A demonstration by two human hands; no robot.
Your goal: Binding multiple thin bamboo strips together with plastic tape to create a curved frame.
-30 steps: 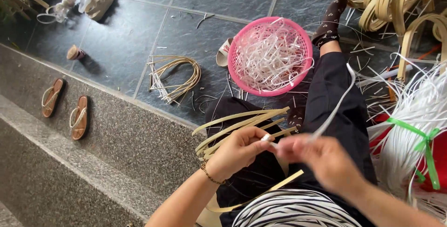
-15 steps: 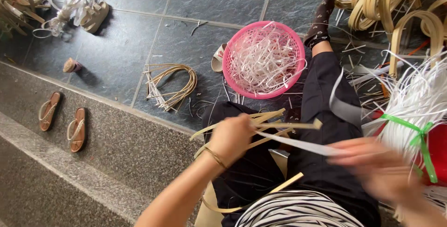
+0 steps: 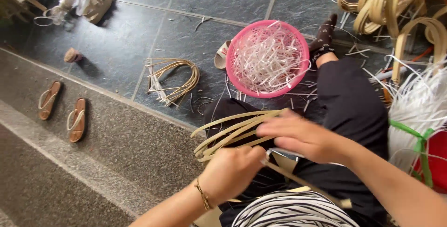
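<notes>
Basket (image 3: 242, 83) sits on the floor (image 3: 130, 36) ahead of the knees, strips (image 3: 267, 57) inside; loops (image 3: 174, 80) lie left of it, sandals (image 3: 63, 113) farther left.

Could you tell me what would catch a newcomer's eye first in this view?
Probably the round pink plastic basket heaped with white strips, on the dark tiled floor just beyond the person's knees. Nearer, the left hand and right hand meet over a bundle of pale tan curved cane strips in the lap. A pair of brown sandals lies on the grey step at left.

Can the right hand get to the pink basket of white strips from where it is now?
Probably yes: the right hand lies over the cane strips, and the pink basket sits just ahead on the floor, with nothing between.
</notes>
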